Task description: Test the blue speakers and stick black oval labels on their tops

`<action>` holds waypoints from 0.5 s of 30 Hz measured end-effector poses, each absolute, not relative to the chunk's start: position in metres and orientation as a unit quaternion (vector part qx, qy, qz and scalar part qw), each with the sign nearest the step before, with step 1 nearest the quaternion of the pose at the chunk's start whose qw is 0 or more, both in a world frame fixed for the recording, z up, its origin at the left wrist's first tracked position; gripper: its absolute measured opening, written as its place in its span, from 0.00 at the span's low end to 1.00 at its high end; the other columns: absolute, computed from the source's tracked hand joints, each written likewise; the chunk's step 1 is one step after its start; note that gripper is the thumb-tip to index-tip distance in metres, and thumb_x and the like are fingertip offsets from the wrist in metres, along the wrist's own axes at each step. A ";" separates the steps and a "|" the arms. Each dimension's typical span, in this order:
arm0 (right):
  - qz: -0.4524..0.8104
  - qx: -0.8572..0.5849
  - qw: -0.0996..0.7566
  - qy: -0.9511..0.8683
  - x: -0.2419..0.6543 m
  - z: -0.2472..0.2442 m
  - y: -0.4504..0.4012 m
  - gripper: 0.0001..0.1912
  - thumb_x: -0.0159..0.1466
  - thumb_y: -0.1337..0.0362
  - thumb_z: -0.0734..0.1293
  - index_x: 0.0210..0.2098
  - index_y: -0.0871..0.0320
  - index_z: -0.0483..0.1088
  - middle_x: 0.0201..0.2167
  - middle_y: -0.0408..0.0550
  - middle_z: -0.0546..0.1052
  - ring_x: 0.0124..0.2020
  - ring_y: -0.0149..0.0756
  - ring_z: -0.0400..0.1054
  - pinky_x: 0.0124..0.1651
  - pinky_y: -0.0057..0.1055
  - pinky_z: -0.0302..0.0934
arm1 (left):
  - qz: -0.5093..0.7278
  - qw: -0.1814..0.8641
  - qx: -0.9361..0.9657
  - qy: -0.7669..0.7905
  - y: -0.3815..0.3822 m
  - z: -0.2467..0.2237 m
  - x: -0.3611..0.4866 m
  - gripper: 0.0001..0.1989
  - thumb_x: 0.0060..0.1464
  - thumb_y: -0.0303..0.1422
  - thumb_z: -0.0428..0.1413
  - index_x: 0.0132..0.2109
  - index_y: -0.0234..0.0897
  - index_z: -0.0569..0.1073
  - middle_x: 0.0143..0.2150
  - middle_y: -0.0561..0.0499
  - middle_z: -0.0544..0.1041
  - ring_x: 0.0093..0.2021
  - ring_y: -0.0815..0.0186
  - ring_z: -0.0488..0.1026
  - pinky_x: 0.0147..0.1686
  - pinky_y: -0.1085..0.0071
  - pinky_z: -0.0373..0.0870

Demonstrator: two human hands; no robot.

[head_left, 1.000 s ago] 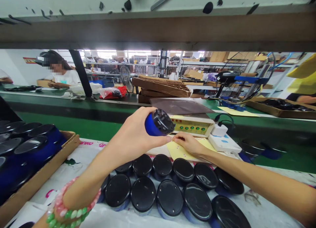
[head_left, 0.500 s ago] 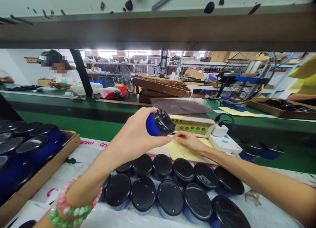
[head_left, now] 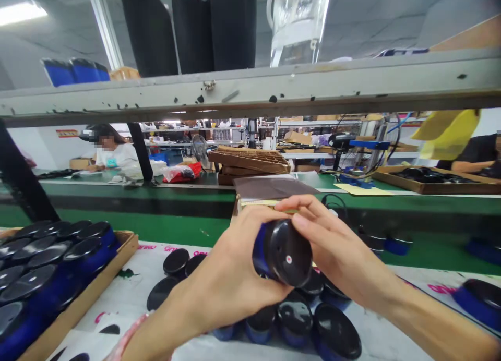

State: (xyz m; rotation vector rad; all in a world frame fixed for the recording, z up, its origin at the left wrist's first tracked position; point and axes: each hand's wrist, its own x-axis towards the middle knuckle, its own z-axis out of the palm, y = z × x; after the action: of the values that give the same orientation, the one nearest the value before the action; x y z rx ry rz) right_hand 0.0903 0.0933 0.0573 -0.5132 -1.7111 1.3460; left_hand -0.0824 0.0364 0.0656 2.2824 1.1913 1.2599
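My left hand (head_left: 230, 267) is wrapped around a blue cylindrical device with a black cap (head_left: 289, 254), held tilted so that its glossy round end faces me. A small whitish dot with a reddish centre shows on that end. My right hand (head_left: 332, 241) reaches in from the right, its fingertips against the upper edge of the cap; part of its grip is hidden behind the device. Below both hands stand several similar blue devices with black tops (head_left: 295, 314) on a white printed sheet (head_left: 156, 267).
On the left, a cardboard box (head_left: 127, 241) holds several more blue devices. A metal shelf edge (head_left: 250, 92) crosses above. Behind the hands runs a green conveyor belt (head_left: 176, 223), with stacked cardboard trays (head_left: 248, 160) beyond it. A co-worker (head_left: 115, 155) sits at the far left.
My right hand has left the yellow sheet and come up to the device. The device has turned from its ON/OFF-lettered end to a smooth one. The view has tilted upward.
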 end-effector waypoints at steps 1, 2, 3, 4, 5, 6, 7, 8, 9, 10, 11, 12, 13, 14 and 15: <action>0.564 -0.200 0.424 -0.680 0.097 0.059 0.087 0.15 0.63 0.50 0.62 0.46 0.47 0.63 0.43 0.47 0.72 0.44 0.40 0.69 0.41 0.35 0.67 | 0.436 0.138 0.792 0.404 0.031 0.069 -0.079 0.33 0.41 0.25 0.64 0.54 0.46 0.62 0.55 0.55 0.67 0.52 0.64 0.67 0.49 0.72 0.66; 0.576 -0.191 0.414 -0.678 0.102 0.061 0.081 0.15 0.63 0.49 0.62 0.47 0.47 0.63 0.44 0.48 0.72 0.45 0.40 0.69 0.42 0.35 0.68 | 0.437 0.138 0.795 0.397 0.026 0.072 -0.076 0.33 0.42 0.24 0.63 0.54 0.46 0.62 0.55 0.55 0.68 0.52 0.64 0.67 0.50 0.72 0.65; 0.578 -0.180 0.410 -0.682 0.108 0.062 0.075 0.17 0.63 0.50 0.63 0.48 0.46 0.63 0.46 0.48 0.72 0.46 0.41 0.69 0.43 0.35 0.68 | 0.438 0.140 0.798 0.389 0.022 0.075 -0.072 0.33 0.42 0.24 0.63 0.54 0.47 0.61 0.54 0.55 0.68 0.52 0.64 0.67 0.50 0.71 0.65; 0.568 -0.168 0.416 -0.690 0.112 0.064 0.068 0.17 0.62 0.51 0.65 0.49 0.46 0.63 0.48 0.48 0.72 0.48 0.41 0.68 0.45 0.35 0.67 | 0.438 0.141 0.801 0.382 0.019 0.078 -0.070 0.33 0.42 0.23 0.63 0.55 0.48 0.61 0.54 0.55 0.68 0.52 0.64 0.68 0.51 0.70 0.65; 0.551 -0.160 0.425 -0.700 0.115 0.065 0.063 0.17 0.61 0.53 0.66 0.49 0.45 0.63 0.49 0.47 0.71 0.50 0.41 0.68 0.47 0.34 0.67 | 0.437 0.141 0.806 0.373 0.016 0.080 -0.067 0.34 0.42 0.23 0.63 0.55 0.48 0.61 0.54 0.55 0.68 0.52 0.64 0.68 0.52 0.70 0.65; 0.528 -0.158 0.439 -0.709 0.118 0.066 0.057 0.16 0.61 0.55 0.67 0.48 0.44 0.64 0.50 0.46 0.71 0.50 0.40 0.67 0.47 0.33 0.67 | 0.434 0.138 0.811 0.367 0.013 0.082 -0.064 0.35 0.41 0.22 0.63 0.55 0.48 0.61 0.54 0.55 0.68 0.53 0.63 0.67 0.53 0.69 0.65; 0.504 -0.160 0.454 -0.717 0.119 0.067 0.052 0.15 0.60 0.56 0.68 0.47 0.44 0.65 0.50 0.45 0.71 0.49 0.39 0.68 0.46 0.32 0.68 | 0.431 0.132 0.816 0.361 0.010 0.084 -0.062 0.35 0.41 0.21 0.62 0.55 0.47 0.61 0.54 0.54 0.68 0.54 0.62 0.67 0.53 0.68 0.64; 0.480 -0.163 0.468 -0.724 0.119 0.067 0.048 0.14 0.60 0.57 0.69 0.45 0.44 0.66 0.49 0.45 0.71 0.47 0.39 0.69 0.44 0.31 0.69 | 0.426 0.124 0.821 0.358 0.006 0.086 -0.060 0.34 0.40 0.21 0.62 0.54 0.47 0.61 0.54 0.54 0.68 0.54 0.62 0.66 0.54 0.67 0.64; 0.459 -0.169 0.481 -0.728 0.119 0.067 0.044 0.13 0.60 0.57 0.69 0.44 0.43 0.66 0.48 0.45 0.72 0.43 0.38 0.71 0.41 0.31 0.70 | 0.424 0.116 0.824 0.359 0.001 0.088 -0.058 0.34 0.40 0.21 0.63 0.54 0.46 0.62 0.53 0.53 0.69 0.55 0.61 0.66 0.54 0.66 0.64; 0.440 -0.176 0.493 -0.730 0.119 0.067 0.041 0.13 0.59 0.56 0.69 0.43 0.43 0.66 0.46 0.46 0.73 0.41 0.39 0.72 0.38 0.31 0.72 | 0.424 0.107 0.824 0.360 -0.004 0.090 -0.056 0.33 0.40 0.22 0.63 0.54 0.46 0.62 0.52 0.53 0.69 0.55 0.61 0.66 0.54 0.66 0.65; 0.426 -0.184 0.500 -0.731 0.118 0.066 0.038 0.13 0.58 0.56 0.69 0.43 0.43 0.67 0.45 0.47 0.73 0.39 0.40 0.72 0.35 0.32 0.72 | 0.427 0.097 0.822 0.363 -0.011 0.092 -0.056 0.33 0.40 0.23 0.64 0.54 0.45 0.63 0.52 0.53 0.69 0.54 0.61 0.67 0.55 0.66 0.65; 0.420 -0.187 0.503 -0.732 0.117 0.064 0.036 0.14 0.58 0.55 0.69 0.43 0.42 0.67 0.45 0.48 0.74 0.38 0.43 0.73 0.35 0.35 0.73 | 0.431 0.087 0.820 0.367 -0.018 0.094 -0.056 0.34 0.40 0.24 0.64 0.54 0.45 0.63 0.52 0.53 0.69 0.54 0.61 0.67 0.55 0.67 0.65; 0.419 -0.189 0.502 -0.733 0.116 0.061 0.035 0.15 0.57 0.54 0.69 0.44 0.41 0.67 0.45 0.50 0.74 0.40 0.46 0.73 0.36 0.38 0.74 | 0.431 0.077 0.818 0.373 -0.027 0.095 -0.057 0.35 0.40 0.24 0.65 0.55 0.44 0.63 0.53 0.52 0.69 0.54 0.62 0.67 0.55 0.68 0.64; 0.424 -0.190 0.496 -0.734 0.113 0.057 0.035 0.16 0.57 0.54 0.69 0.44 0.40 0.67 0.47 0.51 0.73 0.43 0.50 0.72 0.39 0.41 0.73 | 0.426 0.069 0.817 0.383 -0.035 0.097 -0.060 0.36 0.40 0.25 0.65 0.56 0.43 0.63 0.53 0.52 0.69 0.54 0.63 0.67 0.56 0.70 0.64; 0.430 -0.186 0.487 -0.737 0.109 0.051 0.037 0.16 0.57 0.54 0.69 0.45 0.38 0.67 0.49 0.51 0.72 0.47 0.53 0.70 0.42 0.44 0.73 | 0.417 0.061 0.816 0.396 -0.044 0.097 -0.064 0.37 0.40 0.25 0.66 0.58 0.43 0.63 0.53 0.52 0.70 0.54 0.63 0.67 0.56 0.71 0.64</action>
State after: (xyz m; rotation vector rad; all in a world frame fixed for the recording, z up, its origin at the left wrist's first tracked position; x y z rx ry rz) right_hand 0.1087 0.0369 0.0512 -0.4530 -1.7925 1.0459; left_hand -0.0635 -0.0436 0.0971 2.4672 1.1974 1.2616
